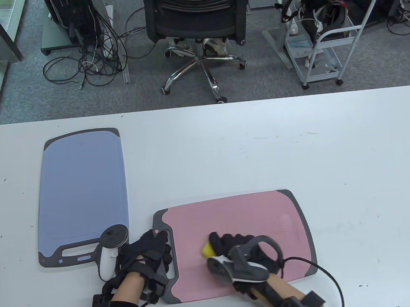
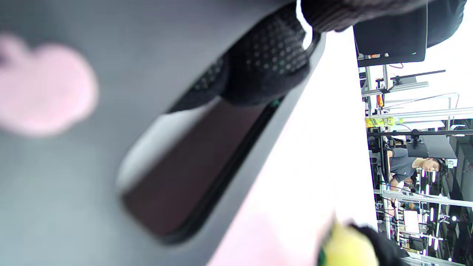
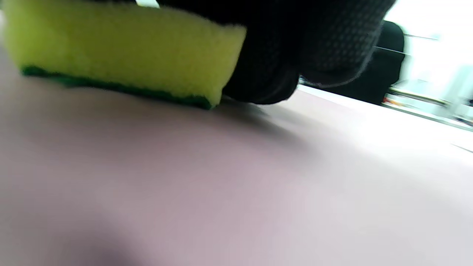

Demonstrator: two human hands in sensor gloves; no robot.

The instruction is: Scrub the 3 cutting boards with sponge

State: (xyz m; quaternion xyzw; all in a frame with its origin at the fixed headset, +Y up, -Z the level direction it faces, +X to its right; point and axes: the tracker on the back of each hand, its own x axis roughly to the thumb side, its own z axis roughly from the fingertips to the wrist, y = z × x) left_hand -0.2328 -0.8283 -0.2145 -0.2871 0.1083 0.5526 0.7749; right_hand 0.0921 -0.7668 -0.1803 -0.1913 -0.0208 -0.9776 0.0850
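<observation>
A pink cutting board (image 1: 249, 215) with grey ends lies near the table's front edge. My right hand (image 1: 220, 243) grips a yellow sponge (image 1: 207, 249) with a green scouring side and holds it flat on the board's left half. In the right wrist view the sponge (image 3: 122, 51) sits green side down on the pink surface (image 3: 221, 184). My left hand (image 1: 161, 252) holds the board's grey handle end, fingers curled over it. In the left wrist view a fingertip (image 2: 266, 62) sits at the end of the handle slot (image 2: 192, 166). A blue cutting board (image 1: 81, 189) lies at the left.
The blue board's handle end is close beside my left hand's tracker (image 1: 110, 251). White table (image 1: 300, 142) extends behind and to the right of the pink board. Beyond the far edge stand an office chair (image 1: 196, 14) and a white cart (image 1: 325, 40).
</observation>
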